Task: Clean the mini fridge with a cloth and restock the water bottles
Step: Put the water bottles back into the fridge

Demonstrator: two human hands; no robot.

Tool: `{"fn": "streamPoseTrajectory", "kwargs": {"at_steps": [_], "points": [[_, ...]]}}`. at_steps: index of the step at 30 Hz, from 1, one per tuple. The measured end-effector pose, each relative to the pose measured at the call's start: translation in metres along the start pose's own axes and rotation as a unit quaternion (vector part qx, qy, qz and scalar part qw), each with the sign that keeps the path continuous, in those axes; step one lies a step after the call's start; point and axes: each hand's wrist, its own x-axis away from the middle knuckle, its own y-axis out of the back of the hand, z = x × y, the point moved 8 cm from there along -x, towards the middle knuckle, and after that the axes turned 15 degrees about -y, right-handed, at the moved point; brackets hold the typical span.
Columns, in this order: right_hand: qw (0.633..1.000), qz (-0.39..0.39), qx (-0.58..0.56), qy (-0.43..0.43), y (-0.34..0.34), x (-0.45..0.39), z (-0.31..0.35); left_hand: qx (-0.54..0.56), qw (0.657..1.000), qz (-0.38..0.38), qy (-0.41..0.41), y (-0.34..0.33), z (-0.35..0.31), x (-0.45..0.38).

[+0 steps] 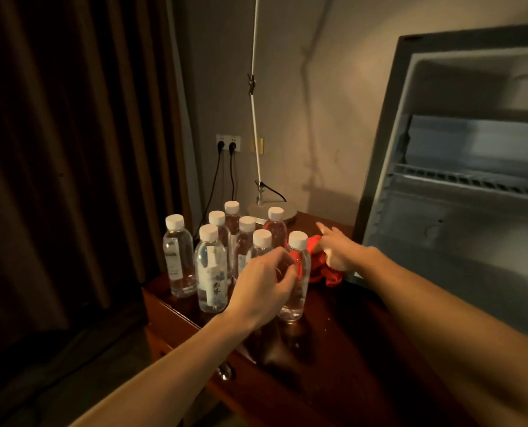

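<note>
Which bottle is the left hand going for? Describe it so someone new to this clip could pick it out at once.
Start at the dark wooden cabinet beside the open mini fridge, where eight white-capped water bottles stand in a cluster. The wanted bottle is the one at the cluster's right front corner. Alone among them, it has the left hand curled round its body and the red cloth right behind it.

Wooden cabinet (342, 359): bottles (211, 269), cloth (327, 272), lamp (272, 211)

Hotel-type room (dim): curtain (71, 149), mini fridge (459, 180), wooden cabinet (333, 365).
</note>
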Motion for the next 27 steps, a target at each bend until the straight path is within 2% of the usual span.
{"fn": "streamPoseTrajectory", "kwargs": {"at_steps": [2, 4, 8, 15, 22, 27], "points": [[1.0, -0.011, -0.009, 0.018, -0.001, 0.012, 0.0, -0.003, 1.0, 0.002, -0.001, -0.002, 0.001, 0.001], [0.997, -0.07, 0.012, 0.017, 0.007, 0.026, 0.0, -0.005, 1.0, 0.008, 0.002, -0.004, 0.002, 0.004], [0.979, -0.158, -0.116, 0.056, 0.029, 0.065, 0.013, -0.017, 1.0, 0.009, 0.019, 0.003, 0.004, 0.012], [0.944, -0.101, -0.312, 0.026, 0.015, 0.119, 0.014, -0.093, 0.995, -0.02, 0.037, 0.028, 0.012, 0.036], [0.923, -0.114, -0.368, 0.008, -0.004, 0.134, 0.025, -0.116, 0.99, -0.016, 0.08, 0.016, 0.019, 0.038], [0.924, -0.103, -0.368, -0.023, -0.009, 0.131, 0.032, -0.128, 0.983, -0.053, 0.121, 0.014, 0.028, 0.028]]}}
